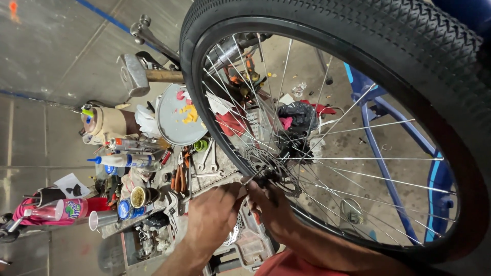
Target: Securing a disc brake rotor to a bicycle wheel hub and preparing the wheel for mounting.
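Note:
A bicycle wheel with a black knobbly tyre (327, 30) and thin silver spokes fills the right of the view. Its hub with a disc rotor (271, 166) sits near the centre. Both my hands meet at that hub. My left hand (212, 214) comes up from below left, its fingers pinched on a thin metal tool (249, 179) that points at the axle. My right hand (276, 207) reaches in from below right, fingertips closed on the hub's axle end, partly behind the spokes.
A cluttered work surface lies to the left: a hammer (135, 74), a round metal plate (179, 115), a glue bottle (123, 161), wrenches (204, 158), tins and a white cup (102, 220). A blue metal frame (383, 168) shows through the spokes, over a concrete floor.

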